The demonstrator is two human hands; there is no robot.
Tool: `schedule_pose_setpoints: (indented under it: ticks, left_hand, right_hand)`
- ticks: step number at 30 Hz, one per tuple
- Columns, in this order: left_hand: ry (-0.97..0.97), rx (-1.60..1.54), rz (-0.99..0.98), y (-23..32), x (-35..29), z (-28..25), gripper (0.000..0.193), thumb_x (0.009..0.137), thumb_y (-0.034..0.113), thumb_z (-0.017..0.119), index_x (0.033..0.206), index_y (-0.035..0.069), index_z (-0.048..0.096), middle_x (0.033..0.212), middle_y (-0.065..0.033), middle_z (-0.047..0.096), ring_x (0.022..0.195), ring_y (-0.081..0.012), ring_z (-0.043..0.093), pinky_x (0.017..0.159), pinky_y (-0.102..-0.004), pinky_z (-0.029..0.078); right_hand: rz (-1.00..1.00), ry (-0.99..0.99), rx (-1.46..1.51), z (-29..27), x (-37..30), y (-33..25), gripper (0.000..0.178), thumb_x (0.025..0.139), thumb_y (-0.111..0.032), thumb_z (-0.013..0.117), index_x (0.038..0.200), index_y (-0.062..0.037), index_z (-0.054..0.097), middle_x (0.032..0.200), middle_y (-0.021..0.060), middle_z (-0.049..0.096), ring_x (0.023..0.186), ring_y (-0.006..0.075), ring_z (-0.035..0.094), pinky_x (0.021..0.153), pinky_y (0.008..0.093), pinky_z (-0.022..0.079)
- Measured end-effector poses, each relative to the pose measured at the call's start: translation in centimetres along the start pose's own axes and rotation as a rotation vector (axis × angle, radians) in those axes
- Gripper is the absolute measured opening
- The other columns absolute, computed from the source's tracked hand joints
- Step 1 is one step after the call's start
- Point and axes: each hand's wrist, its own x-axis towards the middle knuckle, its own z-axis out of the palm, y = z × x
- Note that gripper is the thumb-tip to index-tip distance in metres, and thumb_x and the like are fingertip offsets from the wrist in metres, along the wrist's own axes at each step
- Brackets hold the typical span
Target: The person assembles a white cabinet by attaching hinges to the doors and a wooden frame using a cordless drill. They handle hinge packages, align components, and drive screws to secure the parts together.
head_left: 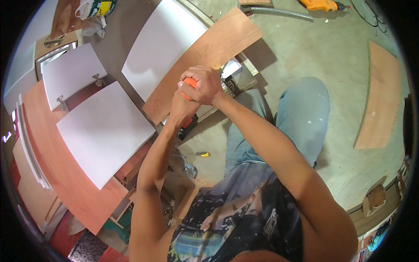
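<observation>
Both hands come together over a long wooden board (227,37) lying slantwise across a white panel. My right hand (207,83) is closed, its fingers wrapped round an orange rounded grip (190,86). Pressed against it from below, my left hand (185,105) is also closed on the grip. Only the top of the grip shows between the fingers; the rest of that tool is hidden. Handwritten marks show on the board's near end. Just below my hands, a red and black power tool (188,126) is partly covered by my left wrist.
A white panel (104,131) and a smaller hinged white door (74,72) lie on a reddish wooden cabinet (43,135) at left. A yellow screwdriver (203,154) lies near my knees. Farther off are an orange drill (321,5), a bucket (98,8) and a loose board (379,98).
</observation>
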Motion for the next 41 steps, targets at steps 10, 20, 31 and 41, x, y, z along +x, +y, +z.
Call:
schedule_pose_setpoints:
  ticks: [10,20,31,41]
  left_hand:
    - [-0.287,-0.364,0.098,-4.1,-6.0,-1.8,0.059,0.072,0.019,0.077,0.124,0.004,0.053,0.106,-0.0059,0.061,0.099,-0.0168,0.059,0.083,-0.0335,0.049]
    - [-0.265,-1.979,0.108,-16.5,-25.3,7.2,0.113,0.071,0.089,0.044,0.142,0.002,0.033,0.115,-0.0187,0.058,0.107,-0.036,0.058,0.095,-0.0492,0.047]
    - [0.814,-2.018,-0.096,-32.3,-33.2,15.0,0.029,0.083,0.031,0.063,0.087,0.003,0.062,0.078,-0.0141,0.067,0.082,-0.0283,0.067,0.085,-0.0459,0.055]
    - [1.109,-1.962,-0.086,-47.3,-42.6,11.6,0.025,0.08,0.031,0.066,0.093,0.01,0.062,0.08,-0.0109,0.067,0.077,-0.0314,0.067,0.081,-0.0468,0.055]
  right_hand:
    - [-0.1,-0.129,-0.047,0.9,-2.8,-4.1,0.026,0.074,-0.035,0.064,0.074,-0.0098,0.07,0.079,0.0118,0.069,0.079,0.0324,0.066,0.072,0.0428,0.051]
    - [-0.967,-0.956,-0.023,11.0,-22.5,-10.5,0.033,0.075,-0.042,0.066,0.081,-0.0099,0.064,0.089,0.007,0.062,0.09,0.0242,0.057,0.086,0.0429,0.041]
    - [-0.172,-1.36,0.799,8.9,-25.9,-29.3,0.046,0.076,-0.048,0.072,0.088,-0.0054,0.061,0.088,0.01,0.058,0.081,0.032,0.057,0.071,0.0407,0.041]
    - [-0.139,-1.404,0.822,10.5,-29.1,-32.3,0.062,0.076,-0.064,0.067,0.092,-0.0037,0.066,0.088,0.012,0.063,0.076,0.0274,0.062,0.069,0.0372,0.047]
